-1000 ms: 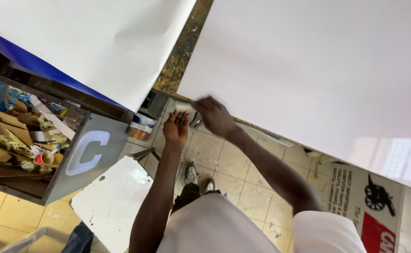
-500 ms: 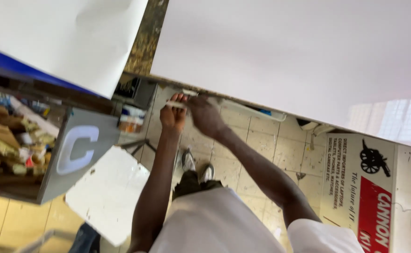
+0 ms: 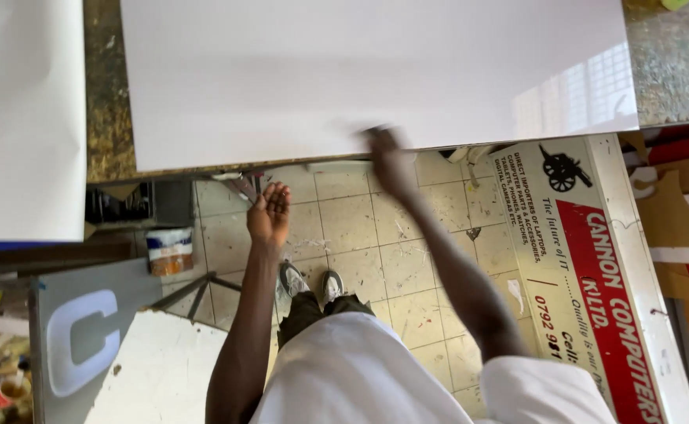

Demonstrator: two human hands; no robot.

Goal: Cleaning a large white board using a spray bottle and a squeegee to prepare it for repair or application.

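The right hand (image 3: 387, 161) is up at the near edge of the large white sheet (image 3: 360, 74), and it is motion-blurred, so whether its fingers are closed on that edge or just pressing it cannot be told. The left hand (image 3: 268, 213) hangs just below the worktable (image 3: 105, 102) edge, palm up, fingers loosely cupped and holding nothing. The sheet lies flat on the mottled tabletop, covering most of it, with its near edge overhanging toward the person. Its long axis runs left to right across the view, parallel to the table edge; the short sides point away from and toward the person.

Judging by the pose, the step in hand looks like working along that front edge of the sheet. A next move would call for the right hand to keep firm contact on the edge while the free left hand comes up to steady it.

A second white sheet (image 3: 22, 118) lies well to the left, and a printed signboard (image 3: 595, 267) leans at the right above the tiled floor (image 3: 360, 235)
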